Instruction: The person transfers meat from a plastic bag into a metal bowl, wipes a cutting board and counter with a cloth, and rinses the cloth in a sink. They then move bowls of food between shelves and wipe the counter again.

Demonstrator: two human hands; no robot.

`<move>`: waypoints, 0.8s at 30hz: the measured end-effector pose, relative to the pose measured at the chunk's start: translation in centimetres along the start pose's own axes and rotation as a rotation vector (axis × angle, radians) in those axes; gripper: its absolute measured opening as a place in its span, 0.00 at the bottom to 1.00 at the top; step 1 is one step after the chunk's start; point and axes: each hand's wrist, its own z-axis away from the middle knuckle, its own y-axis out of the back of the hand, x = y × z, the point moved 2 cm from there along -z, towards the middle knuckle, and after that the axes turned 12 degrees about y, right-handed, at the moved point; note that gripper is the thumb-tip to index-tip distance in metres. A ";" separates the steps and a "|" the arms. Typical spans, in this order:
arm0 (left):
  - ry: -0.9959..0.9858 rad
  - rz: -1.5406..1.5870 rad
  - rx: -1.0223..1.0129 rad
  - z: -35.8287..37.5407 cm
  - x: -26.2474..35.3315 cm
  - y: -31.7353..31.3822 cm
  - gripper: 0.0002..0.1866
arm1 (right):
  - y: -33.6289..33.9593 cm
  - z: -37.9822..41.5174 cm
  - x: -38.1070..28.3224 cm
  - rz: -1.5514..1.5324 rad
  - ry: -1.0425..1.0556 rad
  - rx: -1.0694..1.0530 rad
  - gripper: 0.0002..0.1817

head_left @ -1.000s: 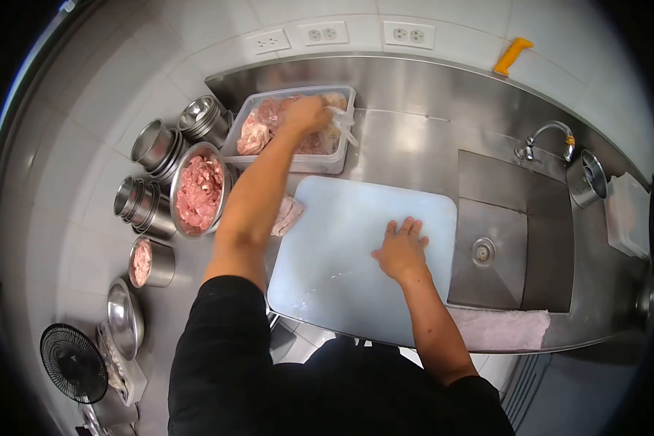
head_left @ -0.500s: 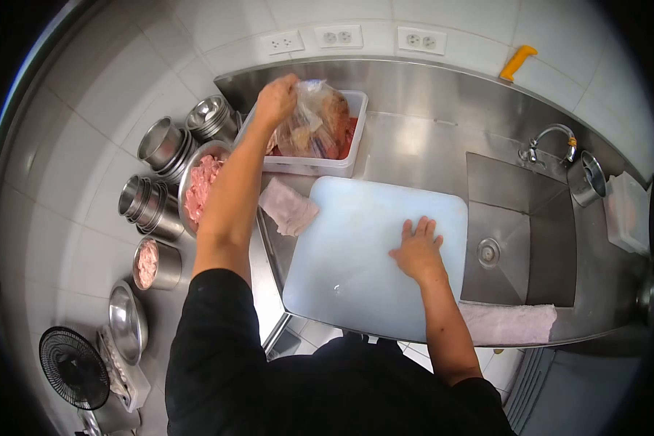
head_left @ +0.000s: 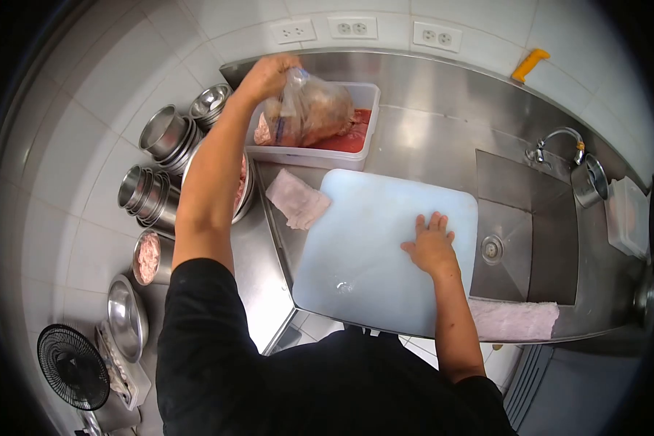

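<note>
My left hand (head_left: 272,75) is closed on the top of a clear plastic bag (head_left: 309,109) with meat inside. The bag hangs over a white plastic tub (head_left: 327,158) that has red liquid and meat in it. My right hand (head_left: 433,245) lies flat with fingers spread on a large white cutting board (head_left: 370,254), toward its right side. A folded pink cloth (head_left: 296,198) lies between the tub and the board's left edge.
Stacked metal containers (head_left: 149,192), a pot of ground meat (head_left: 149,258) and a metal bowl (head_left: 127,317) stand left. The sink (head_left: 519,232) is right of the board, with a towel (head_left: 516,320) at its front edge. An orange-handled tool (head_left: 530,65) is on the back wall.
My left hand has lifted the bag and shifted it slightly, so more red liquid shows at the tub's right side. My right hand stays flat on the board.
</note>
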 end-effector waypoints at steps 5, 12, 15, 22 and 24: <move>-0.009 -0.051 -0.097 4.3 0.3 -1.6 0.11 | 0.2 0.2 -0.3 -0.007 -0.010 0.008 0.43; 0.129 -0.159 -0.389 7.9 1.1 -4.2 0.17 | -0.5 0.0 0.3 0.040 0.012 0.044 0.44; 0.290 -0.058 -0.592 6.2 1.9 -3.9 0.21 | -0.4 -0.1 0.2 0.054 0.008 0.026 0.44; 0.689 -0.257 -0.263 -2.5 -3.8 -11.1 0.32 | -0.5 -0.3 0.5 0.033 0.011 0.038 0.44; 0.572 -0.522 -0.347 -1.8 -1.7 -12.8 0.33 | -0.5 -0.2 0.4 0.040 0.010 0.031 0.44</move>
